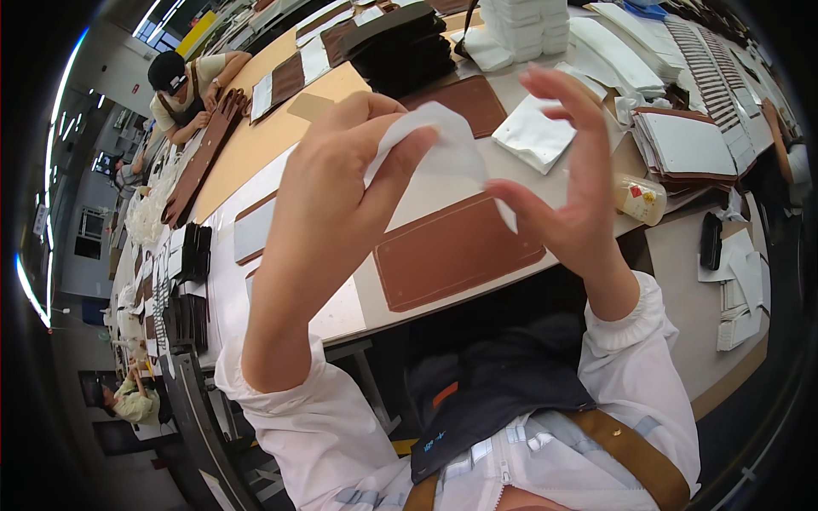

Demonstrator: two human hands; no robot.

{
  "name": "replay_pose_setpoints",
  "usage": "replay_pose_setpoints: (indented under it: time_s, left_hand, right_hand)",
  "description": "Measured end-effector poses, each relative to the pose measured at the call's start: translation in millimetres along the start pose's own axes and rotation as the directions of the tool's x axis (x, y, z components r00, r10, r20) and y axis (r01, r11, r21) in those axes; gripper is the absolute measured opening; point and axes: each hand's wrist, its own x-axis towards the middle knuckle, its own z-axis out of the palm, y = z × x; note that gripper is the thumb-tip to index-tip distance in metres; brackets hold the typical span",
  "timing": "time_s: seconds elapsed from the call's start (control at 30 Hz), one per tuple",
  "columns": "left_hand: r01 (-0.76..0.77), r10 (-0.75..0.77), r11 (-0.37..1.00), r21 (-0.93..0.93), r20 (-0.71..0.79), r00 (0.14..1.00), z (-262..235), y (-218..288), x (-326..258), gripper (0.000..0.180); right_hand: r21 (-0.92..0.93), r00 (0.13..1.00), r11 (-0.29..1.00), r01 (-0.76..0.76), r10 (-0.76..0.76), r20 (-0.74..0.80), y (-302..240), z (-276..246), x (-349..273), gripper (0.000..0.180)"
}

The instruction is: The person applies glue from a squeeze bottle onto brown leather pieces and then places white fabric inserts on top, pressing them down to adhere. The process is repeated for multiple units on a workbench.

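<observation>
My left hand (336, 175) is raised over the table and pinches a thin, translucent white sheet (456, 140) between thumb and fingers. The sheet is curled and hangs toward the right. My right hand (571, 187) is raised beside it with thumb and fingers spread apart. Its thumb tip is close to the sheet's lower right edge; whether they touch I cannot tell. Below both hands, a brown leather panel (460, 255) with a stitched-looking border lies flat at the table's near edge.
A dark stack (400, 51) and white stacks (524, 25) stand at the back. White sheets (535, 132) lie beyond the panel. A plastic jar (641, 199) lies at right, near stacked leather and white pieces (682, 140). Another person (192, 89) handles brown strips at far left.
</observation>
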Motion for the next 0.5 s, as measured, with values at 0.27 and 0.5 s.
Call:
replay_pose_setpoints:
  time_s: [0.27,0.5]
  left_hand:
    - [0.093,-0.1,0.899,0.427,-0.006,0.995,-40.2,33.7,-13.7,0.022]
    - [0.163,-0.144,0.943,0.291,-0.085,0.986,-56.2,30.6,-20.7,0.03]
  right_hand:
    - [0.036,0.938,0.985,-0.17,0.15,0.314,10.7,48.4,-29.2,0.099]
    - [0.117,0.878,0.933,-0.34,0.27,0.395,12.2,64.8,-39.3,0.055]
